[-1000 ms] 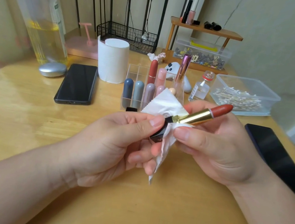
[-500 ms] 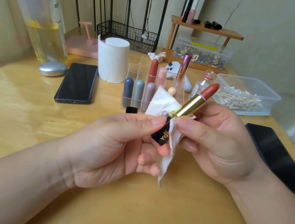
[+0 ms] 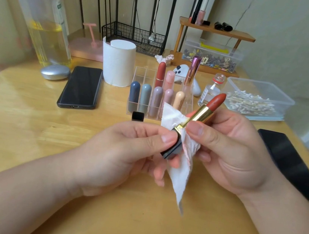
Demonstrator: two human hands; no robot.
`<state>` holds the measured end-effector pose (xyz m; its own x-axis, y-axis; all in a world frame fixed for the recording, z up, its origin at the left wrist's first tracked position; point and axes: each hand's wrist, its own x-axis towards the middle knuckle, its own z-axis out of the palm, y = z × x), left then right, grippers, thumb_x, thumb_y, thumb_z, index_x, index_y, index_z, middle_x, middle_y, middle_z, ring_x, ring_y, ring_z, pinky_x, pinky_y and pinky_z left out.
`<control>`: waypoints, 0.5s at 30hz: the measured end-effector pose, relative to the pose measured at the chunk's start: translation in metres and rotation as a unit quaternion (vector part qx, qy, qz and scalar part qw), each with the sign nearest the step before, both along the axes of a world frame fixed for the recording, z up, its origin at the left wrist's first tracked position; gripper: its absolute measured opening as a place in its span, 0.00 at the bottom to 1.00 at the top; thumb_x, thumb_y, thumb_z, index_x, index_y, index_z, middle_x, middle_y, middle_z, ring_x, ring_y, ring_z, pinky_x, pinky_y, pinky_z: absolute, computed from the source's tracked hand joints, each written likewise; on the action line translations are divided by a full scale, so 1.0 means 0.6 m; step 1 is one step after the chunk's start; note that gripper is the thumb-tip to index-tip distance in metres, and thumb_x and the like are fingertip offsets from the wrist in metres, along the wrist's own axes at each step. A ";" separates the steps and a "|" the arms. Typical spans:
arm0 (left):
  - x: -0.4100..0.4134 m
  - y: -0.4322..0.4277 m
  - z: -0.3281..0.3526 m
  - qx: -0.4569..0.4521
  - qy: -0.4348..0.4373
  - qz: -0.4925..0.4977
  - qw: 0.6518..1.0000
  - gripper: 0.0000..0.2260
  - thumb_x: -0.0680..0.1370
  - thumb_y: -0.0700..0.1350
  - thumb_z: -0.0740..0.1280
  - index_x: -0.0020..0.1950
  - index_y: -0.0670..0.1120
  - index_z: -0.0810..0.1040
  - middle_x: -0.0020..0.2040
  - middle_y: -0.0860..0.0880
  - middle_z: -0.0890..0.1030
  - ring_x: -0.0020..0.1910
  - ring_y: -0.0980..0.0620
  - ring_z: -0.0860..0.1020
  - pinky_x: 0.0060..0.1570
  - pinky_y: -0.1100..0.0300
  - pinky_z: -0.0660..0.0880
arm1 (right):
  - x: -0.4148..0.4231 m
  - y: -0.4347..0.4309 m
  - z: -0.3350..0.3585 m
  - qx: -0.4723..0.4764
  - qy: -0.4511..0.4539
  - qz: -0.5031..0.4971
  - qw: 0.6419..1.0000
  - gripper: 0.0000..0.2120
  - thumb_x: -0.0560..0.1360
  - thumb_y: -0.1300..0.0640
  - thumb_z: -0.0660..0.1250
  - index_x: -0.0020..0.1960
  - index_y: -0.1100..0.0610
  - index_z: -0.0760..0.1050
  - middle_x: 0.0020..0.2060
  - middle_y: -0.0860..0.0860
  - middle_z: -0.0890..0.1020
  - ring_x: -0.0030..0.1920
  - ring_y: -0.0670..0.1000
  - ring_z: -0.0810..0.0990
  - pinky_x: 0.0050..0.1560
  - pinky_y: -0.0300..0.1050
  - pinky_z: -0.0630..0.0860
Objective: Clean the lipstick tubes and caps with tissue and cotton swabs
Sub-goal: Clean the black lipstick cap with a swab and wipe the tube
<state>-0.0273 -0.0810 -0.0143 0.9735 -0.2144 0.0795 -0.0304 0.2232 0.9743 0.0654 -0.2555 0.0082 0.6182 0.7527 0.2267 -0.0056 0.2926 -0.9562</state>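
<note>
Head view, down onto a wooden counter [image 3: 29,123]. Shows the left hand [image 3: 123,152] gripping the black base of an open lipstick tube [image 3: 200,114], thumb laid along the base, fingers curled beneath. Shows the right hand [image 3: 232,149] pinching the gold sleeve of the same tube, thumb on top, with a white tissue [image 3: 180,172] caught between fingers and metal. Holds the tube above the counter, tilted, red bullet pointing up and to the right. Drapes the tissue down to a point below both hands, faint pink smears along one fold.

Finds a small black cap [image 3: 138,116] standing on the counter just in front of a clear organiser [image 3: 144,71] with capped lipsticks upright in its compartments. Takes in a tissue roll [image 3: 117,64] behind and left of the organiser, and a dark phone [image 3: 81,86] lying flat beside the roll. Takes in cotton swabs [image 3: 250,106] heaped in a clear tub [image 3: 282,103] at the right rear, with a small glass bottle [image 3: 211,91] between tub and organiser.
</note>
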 end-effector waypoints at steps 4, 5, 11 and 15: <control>-0.005 -0.008 -0.006 0.112 -0.084 0.106 0.984 0.18 0.71 0.50 0.75 0.56 0.41 0.80 0.51 0.35 0.81 0.44 0.33 0.77 0.49 0.37 0.78 | -0.001 0.000 0.001 0.000 0.001 -0.022 1.000 0.11 0.66 0.57 0.77 0.43 0.62 0.80 0.31 0.56 0.76 0.27 0.50 0.70 0.25 0.42 0.65; -0.006 -0.008 -0.008 0.136 -0.098 0.137 0.976 0.19 0.68 0.51 0.77 0.54 0.44 0.80 0.51 0.35 0.81 0.47 0.30 0.77 0.50 0.33 0.76 | -0.002 0.000 0.001 -0.003 -0.002 -0.026 1.000 0.09 0.66 0.57 0.76 0.42 0.61 0.80 0.31 0.55 0.76 0.28 0.49 0.70 0.25 0.39 0.64; -0.002 0.007 -0.004 0.136 -0.084 0.114 0.980 0.14 0.74 0.49 0.74 0.55 0.43 0.83 0.52 0.30 0.80 0.51 0.25 0.76 0.55 0.29 0.73 | -0.001 -0.001 -0.001 -0.008 -0.009 -0.013 1.000 0.13 0.66 0.55 0.77 0.44 0.62 0.80 0.33 0.57 0.76 0.29 0.49 0.70 0.26 0.39 0.62; -0.002 0.002 -0.004 0.118 -0.071 0.083 0.987 0.13 0.77 0.44 0.69 0.59 0.40 0.81 0.52 0.31 0.80 0.45 0.35 0.77 0.51 0.41 0.76 | 0.001 -0.002 -0.001 -0.013 -0.015 -0.017 1.000 0.13 0.67 0.54 0.78 0.44 0.62 0.80 0.35 0.61 0.76 0.30 0.51 0.71 0.26 0.39 0.63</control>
<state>-0.0287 -0.0796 -0.0166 0.9794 -0.0827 0.1841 -0.1871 -0.0294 0.9819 0.0662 -0.2566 0.0076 0.6374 0.7370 0.2251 0.0324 0.2662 -0.9634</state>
